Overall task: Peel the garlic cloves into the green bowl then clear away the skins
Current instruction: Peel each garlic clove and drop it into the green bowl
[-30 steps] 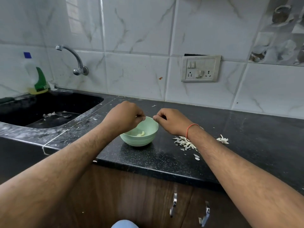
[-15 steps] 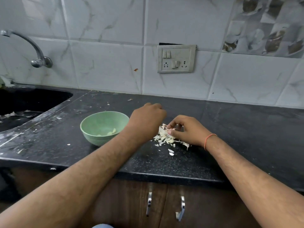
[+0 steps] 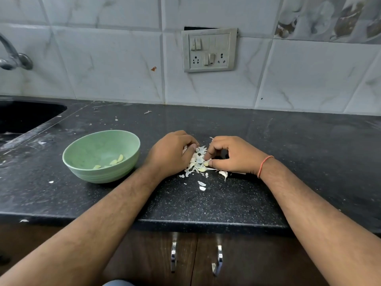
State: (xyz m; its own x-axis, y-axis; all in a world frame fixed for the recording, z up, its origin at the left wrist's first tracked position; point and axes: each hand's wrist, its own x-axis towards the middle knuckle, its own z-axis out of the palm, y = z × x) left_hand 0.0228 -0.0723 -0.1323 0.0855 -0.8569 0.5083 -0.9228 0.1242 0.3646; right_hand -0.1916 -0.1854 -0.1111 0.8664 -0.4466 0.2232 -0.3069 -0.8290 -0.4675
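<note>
The green bowl sits on the black counter left of my hands, with a few peeled yellowish garlic cloves on its bottom. A pile of white garlic skins lies on the counter between my hands. My left hand rests curled against the pile's left side, fingertips touching the skins. My right hand presses in from the right, thumb and fingers pinching skins at the pile's edge. What lies under the palms is hidden.
Loose skin bits lie nearer the counter's front edge. A dark sink and a tap are at the far left. A switch and socket plate hangs on the tiled wall. Cupboard handles show below.
Both hands left the bowl and moved right to the skin pile, closing in on it from either side. The view shifted right, so the bowl now sits to the left.
</note>
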